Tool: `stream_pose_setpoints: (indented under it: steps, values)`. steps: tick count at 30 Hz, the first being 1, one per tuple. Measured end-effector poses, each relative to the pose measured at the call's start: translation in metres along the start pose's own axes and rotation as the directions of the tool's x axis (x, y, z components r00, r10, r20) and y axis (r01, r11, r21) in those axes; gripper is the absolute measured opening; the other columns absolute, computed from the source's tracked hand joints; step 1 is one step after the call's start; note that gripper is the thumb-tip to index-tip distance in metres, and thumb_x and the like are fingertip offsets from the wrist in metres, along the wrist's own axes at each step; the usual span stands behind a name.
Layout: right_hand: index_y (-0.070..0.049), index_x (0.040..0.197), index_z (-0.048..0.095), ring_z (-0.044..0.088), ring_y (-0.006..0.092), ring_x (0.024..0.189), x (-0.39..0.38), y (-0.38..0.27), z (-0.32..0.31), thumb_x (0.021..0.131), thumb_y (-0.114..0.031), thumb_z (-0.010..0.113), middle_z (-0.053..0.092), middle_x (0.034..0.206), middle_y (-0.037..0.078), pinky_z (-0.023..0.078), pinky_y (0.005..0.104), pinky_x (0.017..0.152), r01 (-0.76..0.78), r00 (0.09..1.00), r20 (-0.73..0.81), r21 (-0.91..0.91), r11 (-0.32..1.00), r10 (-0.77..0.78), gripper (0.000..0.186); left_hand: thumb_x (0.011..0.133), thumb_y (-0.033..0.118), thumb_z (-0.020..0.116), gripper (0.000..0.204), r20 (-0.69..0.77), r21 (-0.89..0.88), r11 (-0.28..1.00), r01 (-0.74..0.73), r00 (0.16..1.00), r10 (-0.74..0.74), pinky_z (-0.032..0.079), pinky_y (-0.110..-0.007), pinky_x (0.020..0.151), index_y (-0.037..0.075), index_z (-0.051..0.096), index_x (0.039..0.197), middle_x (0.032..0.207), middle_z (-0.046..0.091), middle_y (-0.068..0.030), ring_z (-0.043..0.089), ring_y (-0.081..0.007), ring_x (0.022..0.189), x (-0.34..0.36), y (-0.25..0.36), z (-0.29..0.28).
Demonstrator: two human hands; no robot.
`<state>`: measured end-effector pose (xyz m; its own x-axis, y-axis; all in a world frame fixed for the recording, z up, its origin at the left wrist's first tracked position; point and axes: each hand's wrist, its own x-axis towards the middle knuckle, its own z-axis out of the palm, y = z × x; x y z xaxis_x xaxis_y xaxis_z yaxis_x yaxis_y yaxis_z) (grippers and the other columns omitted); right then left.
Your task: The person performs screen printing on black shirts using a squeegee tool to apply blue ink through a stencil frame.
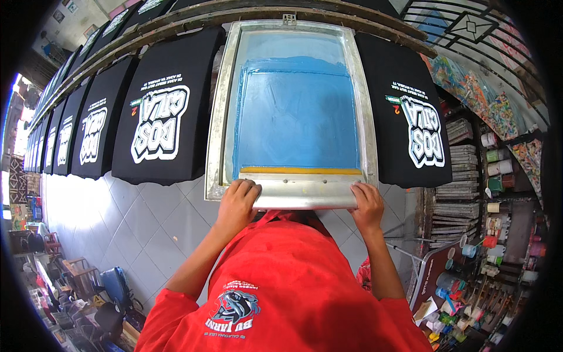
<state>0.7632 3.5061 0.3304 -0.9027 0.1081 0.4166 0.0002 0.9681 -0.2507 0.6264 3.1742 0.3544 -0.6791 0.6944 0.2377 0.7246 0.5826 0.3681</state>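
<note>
Left hand (236,202) and right hand (368,205) gripped the squeegee (302,193) at near edge of blue screen frame (218,117), black printed shirts (158,111) beside

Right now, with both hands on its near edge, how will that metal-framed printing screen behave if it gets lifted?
The screen frame looks like rigid metal, so it should rise as one stiff piece. It is broad, so the left hand and right hand at one edge will likely feel it lever downward. The blue mesh looks ink-wet and probably puncture-prone.
</note>
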Motion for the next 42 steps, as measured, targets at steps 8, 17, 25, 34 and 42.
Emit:
stream_pose_setpoints:
  steps: [8,17,25,34,42]
  values:
    - [-0.004,0.105,0.068,0.061,0.0327,0.104,0.005,-0.002,-0.016,0.073,-0.034,0.08,0.065,0.112,0.012,0.049,0.0438,0.09,0.024,0.998,0.048,0.138,0.99,-0.031,0.046,0.066,0.028,0.082,0.055,0.067,-0.114,0.989,0.092,0.994,-0.084,0.044,-0.046,0.092,0.003,0.062,0.111,0.113,0.06,-0.0148,0.054,-0.035,0.107,-0.003,0.006,-0.012]
    - [0.006,0.112,0.062,0.062,0.0243,0.101,0.004,0.07,0.02,0.103,-0.037,0.043,0.066,0.107,0.018,0.045,0.0352,0.089,-0.727,0.642,0.402,0.59,0.352,0.653,0.049,0.091,0.036,0.062,0.045,0.056,-0.482,0.442,0.756,0.53,-0.846,0.049,-0.041,0.074,-0.005,0.058,0.109,0.091,0.067,-0.0206,0.063,-0.0315,0.079,-0.015,-0.095,0.014]
    - [0.006,0.104,0.065,0.065,0.0384,0.094,0.023,0.071,0.02,0.104,-0.041,0.036,0.068,0.097,0.026,0.047,0.0416,0.084,-0.74,0.651,0.253,0.421,0.525,0.715,0.056,0.094,0.042,0.058,0.051,-0.042,-0.376,0.522,0.766,0.549,-0.835,0.049,-0.044,0.073,-0.008,0.064,0.09,0.083,0.067,-0.0263,0.066,-0.0374,0.077,0.002,-0.085,-0.003]
    - [0.005,0.102,0.064,0.065,0.0412,0.089,0.027,0.0,-0.011,0.104,-0.036,0.039,0.067,0.092,0.026,0.048,0.0444,0.079,-0.677,0.71,0.18,0.439,0.591,0.681,0.048,0.096,0.041,0.057,0.048,-0.145,-0.355,0.524,0.774,0.508,-0.849,0.049,-0.042,0.072,-0.007,0.066,0.097,0.081,0.067,-0.0225,0.065,-0.0318,0.075,-0.046,-0.091,-0.048]
    - [0.002,0.098,0.059,0.062,0.0466,0.083,0.061,-0.187,0.044,0.1,-0.026,0.049,0.064,0.087,0.027,0.048,0.0495,0.07,-0.582,0.798,0.213,0.519,0.626,0.564,0.029,0.099,0.043,0.053,0.049,-0.244,-0.541,0.43,0.723,0.354,-0.903,0.047,-0.031,0.069,-0.003,0.064,0.111,0.09,0.063,-0.0082,0.057,-0.016,0.078,-0.192,-0.234,-0.137]
